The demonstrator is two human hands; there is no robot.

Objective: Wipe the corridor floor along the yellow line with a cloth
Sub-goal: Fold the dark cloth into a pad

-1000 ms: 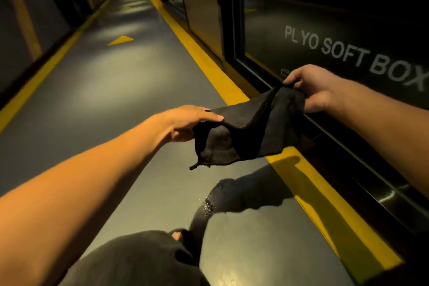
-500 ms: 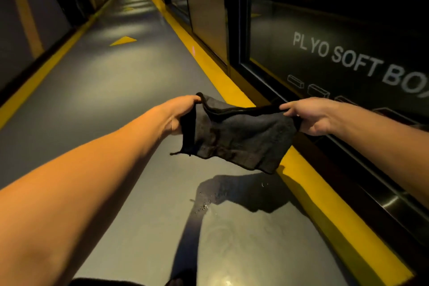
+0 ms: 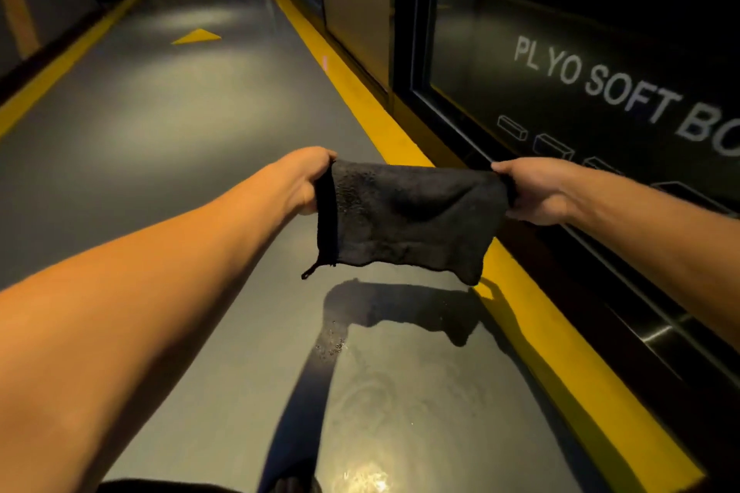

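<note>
A dark grey cloth (image 3: pixel 404 218) hangs stretched in the air between my two hands, above the grey corridor floor (image 3: pixel 192 140). My left hand (image 3: pixel 306 178) grips its left top corner, and my right hand (image 3: pixel 532 192) grips its right top corner. The cloth casts a shadow on the floor below it. The yellow line (image 3: pixel 536 316) runs along the right side of the floor, from the far end to the near right corner, partly behind the cloth.
A dark glass wall (image 3: pixel 560 52) with white lettering borders the yellow line on the right. A second yellow line (image 3: pixel 60 64) runs along the left wall. A yellow arrow mark (image 3: pixel 197 37) lies farther down the floor. Wet streaks (image 3: pixel 372 396) shine near me.
The cloth went from crumpled and folded to pulled out flat between my hands. My right hand came lower and my hands moved apart.
</note>
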